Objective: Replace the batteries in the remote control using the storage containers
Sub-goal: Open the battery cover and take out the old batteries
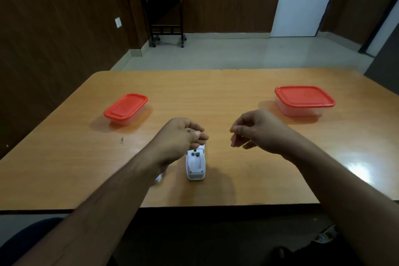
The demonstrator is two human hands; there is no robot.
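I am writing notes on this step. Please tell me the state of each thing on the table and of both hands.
remote control: lying back up, battery bay open and empty
left container: lid on
right container: lid on
left hand: fingers closed, contents unclear
right hand: loosely curled, nothing visible in it

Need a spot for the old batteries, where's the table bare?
Bare wood runs between the left container and right container, beyond both hands. Also open: the near-right corner, right of the remote. Crowded: around the remote, under the left hand, where a white piece lies.
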